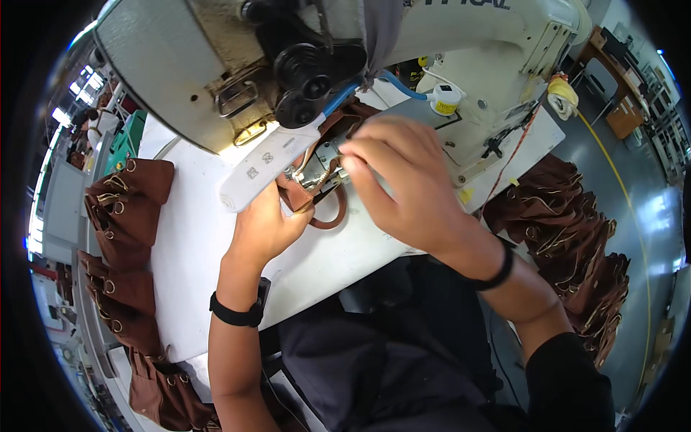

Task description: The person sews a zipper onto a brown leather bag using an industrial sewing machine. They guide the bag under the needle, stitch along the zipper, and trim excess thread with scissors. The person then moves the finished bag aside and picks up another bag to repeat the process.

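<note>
My left hand (266,223) grips a brown leather piece (293,196) close to the needle area of a sewing machine (173,65). A gold-toothed zipper (322,183) runs up from the left thumb toward my right hand (410,180). The right thumb and fingers are pinched together just above the machine's metal plate; what lies between them is too small to make out. A brown leather loop (338,213) curves over the white table beside the zipper. More brown material (347,117) sits behind, partly covered by the machine's pale guard bar (270,164).
Brown bag pieces with metal rings (129,209) are piled along the table's left edge. A heap of brown pieces with zippers (568,237) hangs at the right. A small white bottle (445,99) and a yellow-white cloth (563,96) are by the machine arm.
</note>
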`<state>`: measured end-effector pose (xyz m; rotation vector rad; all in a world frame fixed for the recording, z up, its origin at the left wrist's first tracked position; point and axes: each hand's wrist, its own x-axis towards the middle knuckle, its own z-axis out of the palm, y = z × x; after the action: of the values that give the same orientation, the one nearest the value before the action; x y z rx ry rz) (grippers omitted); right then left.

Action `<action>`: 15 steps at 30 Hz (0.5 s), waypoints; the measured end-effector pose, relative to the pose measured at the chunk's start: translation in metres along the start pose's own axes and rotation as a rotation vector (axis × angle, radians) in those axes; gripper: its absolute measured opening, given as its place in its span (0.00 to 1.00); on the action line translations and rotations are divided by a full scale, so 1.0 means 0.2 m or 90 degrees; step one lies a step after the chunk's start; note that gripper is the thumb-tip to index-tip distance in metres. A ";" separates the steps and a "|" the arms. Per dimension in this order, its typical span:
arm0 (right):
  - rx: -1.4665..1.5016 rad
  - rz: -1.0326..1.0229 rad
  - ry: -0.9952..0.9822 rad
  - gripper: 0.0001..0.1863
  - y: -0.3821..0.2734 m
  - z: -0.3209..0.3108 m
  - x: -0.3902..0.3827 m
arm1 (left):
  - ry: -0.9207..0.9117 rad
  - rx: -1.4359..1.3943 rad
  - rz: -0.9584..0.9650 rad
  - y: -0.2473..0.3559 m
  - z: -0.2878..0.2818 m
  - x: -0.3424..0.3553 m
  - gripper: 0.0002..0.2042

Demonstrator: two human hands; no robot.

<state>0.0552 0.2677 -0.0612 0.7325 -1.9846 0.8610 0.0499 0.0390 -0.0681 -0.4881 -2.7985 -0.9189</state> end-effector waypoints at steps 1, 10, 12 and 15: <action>-0.039 0.018 0.007 0.06 0.00 0.09 0.01 | -0.012 -0.023 -0.011 0.00 -0.02 -0.02 0.35; -0.084 0.159 0.049 0.15 -0.03 0.32 0.04 | 0.344 0.252 0.280 0.00 0.02 -0.18 0.24; -0.051 0.191 0.037 0.14 -0.04 0.34 0.05 | 0.327 0.242 0.308 0.01 0.04 -0.20 0.22; -0.032 0.198 0.048 0.11 -0.05 0.35 0.04 | 0.345 0.206 0.324 0.00 0.06 -0.20 0.22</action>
<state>0.0261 0.2058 -0.0816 0.3618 -2.0755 0.9997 0.0866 0.0369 -0.0876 -0.7228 -2.1208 -0.3984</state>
